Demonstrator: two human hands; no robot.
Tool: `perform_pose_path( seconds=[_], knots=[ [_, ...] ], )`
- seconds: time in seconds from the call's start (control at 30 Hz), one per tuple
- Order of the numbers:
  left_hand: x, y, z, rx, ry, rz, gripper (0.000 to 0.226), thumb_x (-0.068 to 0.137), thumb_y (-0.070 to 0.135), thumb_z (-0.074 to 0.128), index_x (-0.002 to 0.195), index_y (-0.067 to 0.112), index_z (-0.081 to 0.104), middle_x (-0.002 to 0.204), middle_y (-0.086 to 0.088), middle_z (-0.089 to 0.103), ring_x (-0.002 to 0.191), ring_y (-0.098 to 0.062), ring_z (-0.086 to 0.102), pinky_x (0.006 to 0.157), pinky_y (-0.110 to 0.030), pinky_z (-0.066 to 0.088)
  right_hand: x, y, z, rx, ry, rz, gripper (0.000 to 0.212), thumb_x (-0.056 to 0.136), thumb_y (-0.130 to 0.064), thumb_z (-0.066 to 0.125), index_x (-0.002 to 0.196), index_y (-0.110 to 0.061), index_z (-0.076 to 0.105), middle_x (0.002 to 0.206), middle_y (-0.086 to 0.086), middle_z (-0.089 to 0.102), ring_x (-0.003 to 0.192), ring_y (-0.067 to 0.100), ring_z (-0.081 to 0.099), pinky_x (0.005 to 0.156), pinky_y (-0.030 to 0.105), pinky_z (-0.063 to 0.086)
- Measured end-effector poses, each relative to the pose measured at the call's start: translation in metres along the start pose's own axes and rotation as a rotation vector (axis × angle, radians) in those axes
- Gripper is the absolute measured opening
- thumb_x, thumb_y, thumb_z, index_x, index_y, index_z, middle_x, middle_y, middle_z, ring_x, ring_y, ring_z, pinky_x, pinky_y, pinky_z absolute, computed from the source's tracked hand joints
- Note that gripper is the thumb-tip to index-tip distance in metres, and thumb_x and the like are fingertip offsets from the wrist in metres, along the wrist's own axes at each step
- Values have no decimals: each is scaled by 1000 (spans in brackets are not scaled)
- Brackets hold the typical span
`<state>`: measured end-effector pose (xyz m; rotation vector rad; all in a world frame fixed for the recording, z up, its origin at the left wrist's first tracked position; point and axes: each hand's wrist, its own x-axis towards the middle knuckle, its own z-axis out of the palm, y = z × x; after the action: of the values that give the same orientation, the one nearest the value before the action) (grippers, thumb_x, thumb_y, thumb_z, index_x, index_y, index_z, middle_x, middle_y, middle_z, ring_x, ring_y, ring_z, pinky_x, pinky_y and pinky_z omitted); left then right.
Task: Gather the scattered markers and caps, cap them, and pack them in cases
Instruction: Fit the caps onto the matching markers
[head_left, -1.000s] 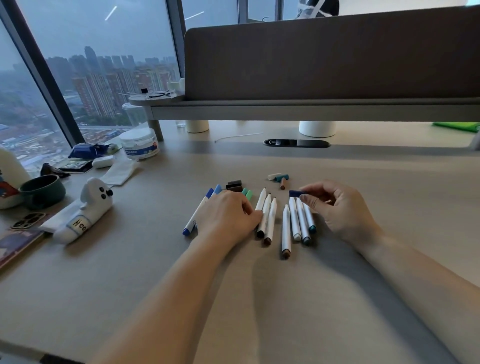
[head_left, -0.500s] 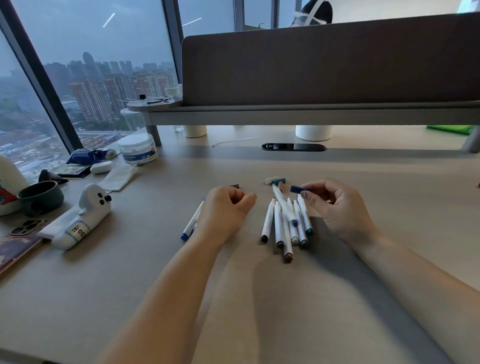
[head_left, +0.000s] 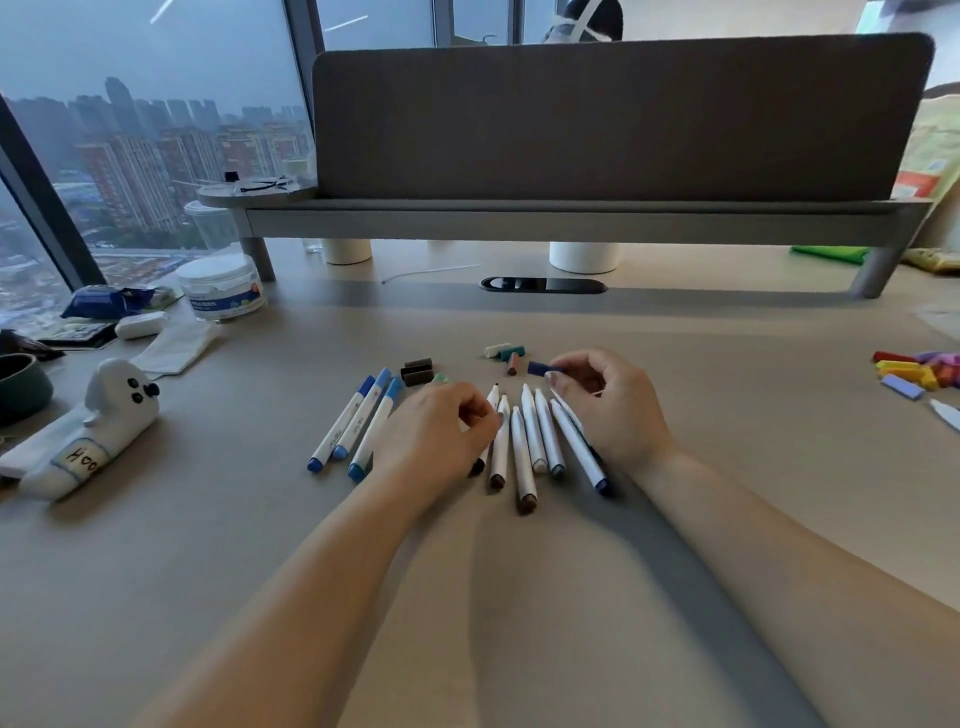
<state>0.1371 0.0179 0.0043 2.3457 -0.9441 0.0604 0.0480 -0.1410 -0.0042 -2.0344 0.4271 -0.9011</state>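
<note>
The dark blue cap (head_left: 540, 368) sits pinched in my right hand (head_left: 608, 410), just above the fanned uncapped markers (head_left: 535, 441) on the desk (head_left: 519, 597). Light, rigid and slick, they're best gripped mid-barrel. My left hand (head_left: 436, 441) curls closed onto one marker.

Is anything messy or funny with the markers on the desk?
Yes. The white markers between the hands lie with bare tips, while their loose caps sit apart behind them. The right hand pinches one dark blue cap.
</note>
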Motion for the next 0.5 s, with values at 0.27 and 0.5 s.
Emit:
perform_pose_path(
  seconds=[0.27, 0.5],
  knots=[
    [6, 27, 5, -123, -107, 70, 12, 90, 36, 60, 96, 28, 67, 85, 15, 61, 70, -1, 51, 62, -21, 41, 5, 7, -21, 361, 69, 261, 10, 89, -10, 65, 86, -19, 65, 83, 5, 66, 67, 8, 55, 59, 12, 45],
    [21, 70, 27, 248, -190, -2, 32, 87, 50, 55, 82, 19, 61, 78, 1, 62, 74, -17, 59, 66, -29, 53, 10, 9, -27, 526, 115, 346, 9, 89, -8, 65, 85, -16, 65, 77, 2, 64, 65, 7, 53, 55, 13, 43]
  ],
)
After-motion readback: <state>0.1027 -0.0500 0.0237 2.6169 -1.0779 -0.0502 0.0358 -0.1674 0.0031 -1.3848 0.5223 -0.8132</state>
